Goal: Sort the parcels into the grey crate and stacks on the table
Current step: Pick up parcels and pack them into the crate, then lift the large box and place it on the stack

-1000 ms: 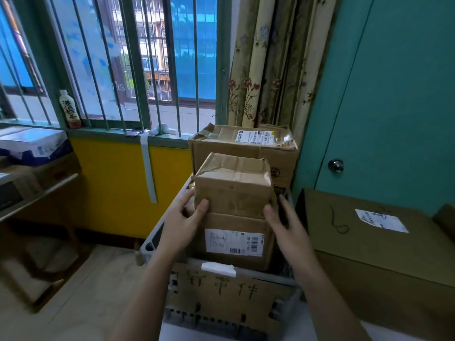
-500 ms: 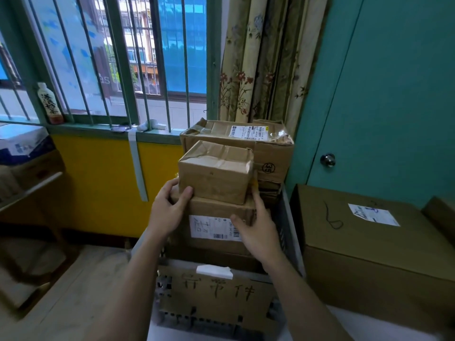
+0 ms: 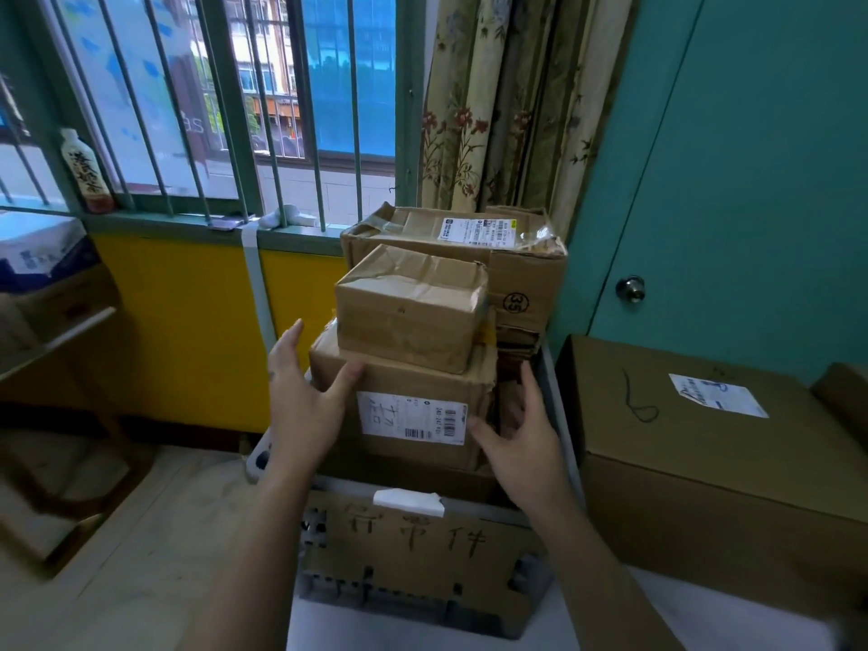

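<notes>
Small crumpled parcel (image 3: 411, 307) atop labelled parcel (image 3: 404, 406) in the grey crate (image 3: 561, 415), left hand (image 3: 303, 406) open-fingered at its left corner (thumb touching cardboard), right hand (image 3: 523, 444) spread by its right edge, gripping nothing, large box (image 3: 704, 462) beside

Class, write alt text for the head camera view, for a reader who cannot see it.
A left hand and right hand, both open, flank a brown cardboard parcel with a white barcode label standing in a grey plastic crate, a smaller crumpled brown parcel stacked on top. A larger taped cardboard box stands behind.
</notes>
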`<state>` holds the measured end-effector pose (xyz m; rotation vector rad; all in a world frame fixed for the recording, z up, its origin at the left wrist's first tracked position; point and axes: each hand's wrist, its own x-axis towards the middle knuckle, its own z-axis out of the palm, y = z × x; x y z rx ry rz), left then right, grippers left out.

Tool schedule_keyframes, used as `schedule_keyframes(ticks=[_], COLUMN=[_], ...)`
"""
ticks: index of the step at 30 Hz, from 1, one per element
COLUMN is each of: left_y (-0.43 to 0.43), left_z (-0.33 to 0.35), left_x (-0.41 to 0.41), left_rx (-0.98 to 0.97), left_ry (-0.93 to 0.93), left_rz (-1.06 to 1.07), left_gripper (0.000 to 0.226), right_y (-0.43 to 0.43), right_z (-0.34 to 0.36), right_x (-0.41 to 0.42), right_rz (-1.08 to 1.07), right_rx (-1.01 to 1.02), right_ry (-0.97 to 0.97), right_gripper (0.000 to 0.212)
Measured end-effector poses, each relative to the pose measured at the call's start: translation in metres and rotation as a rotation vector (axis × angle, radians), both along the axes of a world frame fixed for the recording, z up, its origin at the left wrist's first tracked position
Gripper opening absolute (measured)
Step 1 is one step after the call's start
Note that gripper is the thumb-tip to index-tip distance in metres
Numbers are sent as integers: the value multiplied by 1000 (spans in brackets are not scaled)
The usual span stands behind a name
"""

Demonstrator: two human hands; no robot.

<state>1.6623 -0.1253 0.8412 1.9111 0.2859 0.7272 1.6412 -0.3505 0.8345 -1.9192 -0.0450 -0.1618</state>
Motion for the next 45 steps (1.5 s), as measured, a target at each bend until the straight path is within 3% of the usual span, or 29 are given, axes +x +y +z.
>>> schedule_keyframes(ticks=[5, 9, 17, 25, 31, 35, 40, 45], left_y=[-22, -68, -179, -300, -360, -387, -405, -408], left_z=[-3, 5, 4, -9, -42, -61, -72, -94], left_x=[-32, -58, -61, -40, -2, 16, 32, 32], left_rx=[31, 95, 126, 271, 479, 730, 857, 964], left_ry=[22, -46, -125, 64, 257, 428, 562, 649], left_rz=[167, 183, -77, -308, -409, -312, -304, -238], left_gripper=[86, 81, 74, 79, 80, 85, 76, 89], right_y=[-19, -37, -127, -245, -326, -367, -390, -392], right_z=[3, 11, 12, -8, -31, -52, -74, -92], right_x=[-11, -24, -38, -39, -28, -12, 5, 5], right_rz=[-12, -15, -77, -214, -356, -419, -315, -296], right_rx=[29, 61, 96, 7, -248, -479, -829, -898], right_ry=[-28, -59, -63, -4, 99, 165, 323, 281], right_gripper=[93, 85, 72, 65, 56, 54, 65, 69])
